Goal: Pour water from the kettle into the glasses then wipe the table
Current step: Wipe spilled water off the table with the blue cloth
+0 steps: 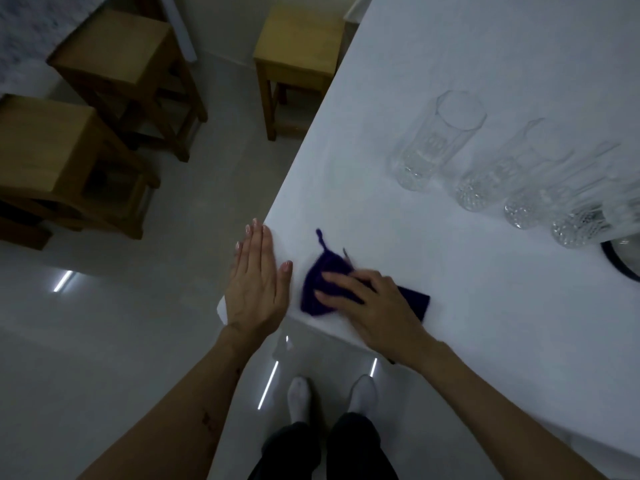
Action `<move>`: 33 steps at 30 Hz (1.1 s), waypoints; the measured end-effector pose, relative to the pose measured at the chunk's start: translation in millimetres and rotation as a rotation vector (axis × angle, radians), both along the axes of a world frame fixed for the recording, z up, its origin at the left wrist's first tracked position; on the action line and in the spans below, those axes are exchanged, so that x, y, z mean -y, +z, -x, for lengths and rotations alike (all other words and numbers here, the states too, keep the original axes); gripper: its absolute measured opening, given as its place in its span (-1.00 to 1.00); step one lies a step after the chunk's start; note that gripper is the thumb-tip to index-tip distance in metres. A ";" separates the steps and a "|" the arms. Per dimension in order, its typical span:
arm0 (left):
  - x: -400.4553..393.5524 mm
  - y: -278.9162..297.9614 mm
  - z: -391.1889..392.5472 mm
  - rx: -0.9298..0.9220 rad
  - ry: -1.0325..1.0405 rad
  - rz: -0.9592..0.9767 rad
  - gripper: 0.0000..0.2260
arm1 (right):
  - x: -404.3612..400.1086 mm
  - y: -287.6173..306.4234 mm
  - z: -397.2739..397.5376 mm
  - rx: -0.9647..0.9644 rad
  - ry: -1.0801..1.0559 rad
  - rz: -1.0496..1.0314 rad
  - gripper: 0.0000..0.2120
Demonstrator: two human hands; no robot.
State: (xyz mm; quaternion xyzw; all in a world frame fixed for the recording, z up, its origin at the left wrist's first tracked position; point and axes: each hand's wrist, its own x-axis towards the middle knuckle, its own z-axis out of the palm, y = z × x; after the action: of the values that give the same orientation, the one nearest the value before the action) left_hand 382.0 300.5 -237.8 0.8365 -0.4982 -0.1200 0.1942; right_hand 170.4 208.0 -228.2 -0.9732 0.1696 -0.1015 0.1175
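Both of our forearms are reaching in from the bottom edge, above two white-socked feet (299, 398) that are standing on the glossy floor. We are reading no brand, label or lettering on any surface. Our left hand (258, 282) is lying flat at the table (485, 64) corner, fingers extended and together, gripping nothing; part of the palm is overhanging the edge. Our right hand (372, 306) is pressing down on a dark purple cloth (317, 292), fingers spread and slightly bent over it; the hand is covering the cloth's middle, and a thin strand is sticking out from its far end. The cloth is lying near the table's front corner, just beside the left hand. Four clear cut-pattern glasses (436, 140) are standing in a row farther back on the right; motion blur is smearing the two rightmost, and we cannot tell whether any is holding water. A dark curved rim, likely the kettle (620, 261), is being cut off by the right frame edge. Three wooden stools (298, 53) are standing on the floor at left.
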 end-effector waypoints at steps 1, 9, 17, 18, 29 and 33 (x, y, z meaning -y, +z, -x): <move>0.0 0.8 0.2 -0.003 0.003 -0.005 -0.41 | 2.6 -1.4 18.4 0.006 0.020 0.016 -0.55; 1.9 1.8 3.1 0.011 0.020 -0.011 -0.34 | 48.9 4.0 -12.5 0.037 -0.656 0.055 -0.51; 2.6 -1.6 1.4 -0.012 0.027 0.036 -0.44 | -21.6 9.3 -69.4 0.027 -0.289 -0.017 -0.48; 2.6 -2.3 1.0 -0.006 0.028 0.033 -0.44 | -29.5 7.6 -56.2 0.023 -0.266 -0.012 -0.50; 1.3 4.9 7.3 0.053 -0.006 -0.045 -0.39 | -33.5 -4.3 182.2 0.016 -0.711 0.128 -0.51; 2.4 14.9 14.9 0.133 -0.074 -0.087 -0.38 | -3.4 -1.0 222.1 0.044 -1.133 0.100 -0.51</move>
State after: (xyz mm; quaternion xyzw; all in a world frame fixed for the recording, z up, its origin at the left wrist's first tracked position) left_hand 367.0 298.1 -222.9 0.8312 -0.5349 -0.0928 0.1196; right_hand -51.7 211.4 -229.2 -0.7322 0.6577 -0.1770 0.0018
